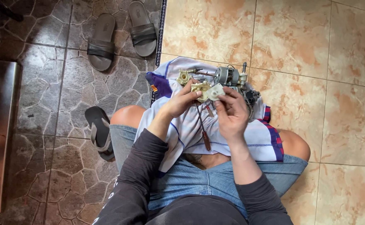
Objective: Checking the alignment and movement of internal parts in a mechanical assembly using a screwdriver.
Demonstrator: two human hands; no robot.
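Fingers (191, 92) of both hands pinched on small cream plastic gear housing (202, 88) and white cover (215, 91).

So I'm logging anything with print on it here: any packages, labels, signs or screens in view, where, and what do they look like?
No packages, signs or screens show.
Cloth: white with blue and red trim, spread over the lap, a small striped badge at its upper left corner.
Sleeve: dark, left arm, small white lettering near the bottom edge.

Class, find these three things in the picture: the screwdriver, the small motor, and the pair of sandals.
screwdriver (206, 140), head view, on its dark reddish handle.
small motor (227, 76), head view, on its round metal body.
pair of sandals (101, 43), head view, on the strap of the left-hand sandal.
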